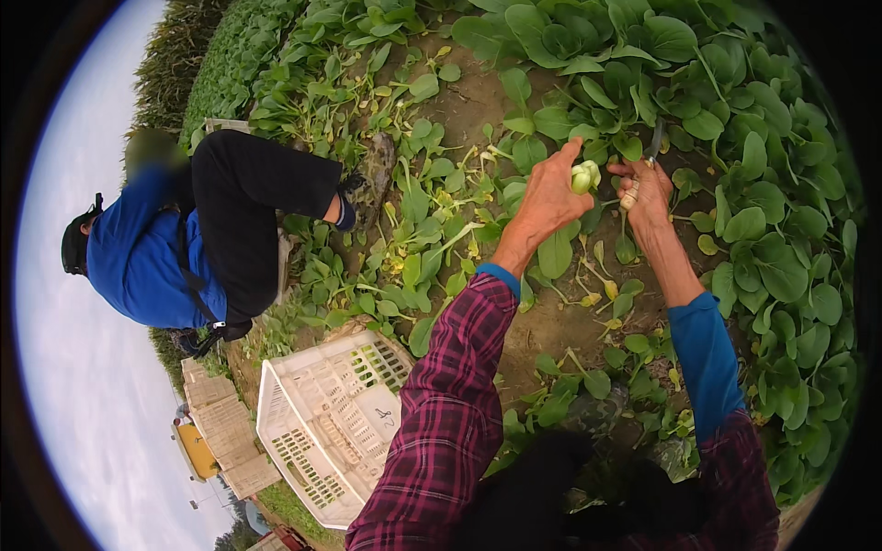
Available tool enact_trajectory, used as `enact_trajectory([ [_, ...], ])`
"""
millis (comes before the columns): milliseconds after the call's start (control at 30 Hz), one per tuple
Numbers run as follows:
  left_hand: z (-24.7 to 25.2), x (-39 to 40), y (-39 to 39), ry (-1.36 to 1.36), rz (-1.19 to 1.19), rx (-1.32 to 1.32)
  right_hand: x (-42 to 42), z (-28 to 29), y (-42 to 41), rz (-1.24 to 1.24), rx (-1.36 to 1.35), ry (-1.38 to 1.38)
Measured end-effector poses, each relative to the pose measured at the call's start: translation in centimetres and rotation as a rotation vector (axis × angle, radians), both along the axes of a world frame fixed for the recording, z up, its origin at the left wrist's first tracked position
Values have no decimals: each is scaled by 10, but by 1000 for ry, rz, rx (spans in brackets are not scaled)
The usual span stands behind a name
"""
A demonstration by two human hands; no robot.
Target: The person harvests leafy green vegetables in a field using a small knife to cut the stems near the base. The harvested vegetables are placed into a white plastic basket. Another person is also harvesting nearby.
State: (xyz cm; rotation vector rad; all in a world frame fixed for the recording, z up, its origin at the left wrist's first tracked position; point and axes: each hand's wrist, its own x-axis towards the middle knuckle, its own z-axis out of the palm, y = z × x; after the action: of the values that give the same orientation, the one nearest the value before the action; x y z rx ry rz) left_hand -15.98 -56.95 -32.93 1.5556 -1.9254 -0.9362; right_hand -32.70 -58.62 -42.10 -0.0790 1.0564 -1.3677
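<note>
My left hand (551,189) is closed around a leafy green plant, likely bok choy, whose pale cut base (584,177) points towards my right hand; its leaves hang below the fingers. In my right hand (645,189) is the light, wrapped-looking handle (630,195) of a small knife. The metal blade (657,139) points away from me, its far end among the leaves of standing green plants (620,89). A small gap separates the two hands. Loose and yellowed leaves (611,289) lie on the soil between my forearms.
A white plastic crate (324,420) stands left of my left forearm. Another person in blue (151,255) crouches at the left. Trimmed leaves (413,262) litter the ground between us. Dense leafy rows (772,241) grow along the right. Stacked crates (220,427) stand farther back.
</note>
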Motion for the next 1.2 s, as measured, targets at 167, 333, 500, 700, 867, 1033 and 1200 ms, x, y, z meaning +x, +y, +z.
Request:
enact_trajectory([
  [167, 23, 12, 31, 60, 18, 183, 15, 14, 22, 65, -3, 85],
  [333, 34, -28, 15, -83, -179, 80, 1, 11, 25, 110, 19, 150],
  [500, 27, -50, -23, -299, -364, -135, -3, 22, 37, 196, 25, 243],
  [700, 27, -65, -74, -881, -421, -138, -8, 20, 38, 294, -2, 230],
  [867, 3, -47, -90, -962, -315, -131, -7, 20, 19, 328, 27, 191],
  [1033, -4, -38, -91, -930, -285, -156, -1, 17, 12, 324, 74, 166],
  [1200, -1, -34, -90, -949, -264, -104, -3, 16, 9, 335, 56, 81],
])
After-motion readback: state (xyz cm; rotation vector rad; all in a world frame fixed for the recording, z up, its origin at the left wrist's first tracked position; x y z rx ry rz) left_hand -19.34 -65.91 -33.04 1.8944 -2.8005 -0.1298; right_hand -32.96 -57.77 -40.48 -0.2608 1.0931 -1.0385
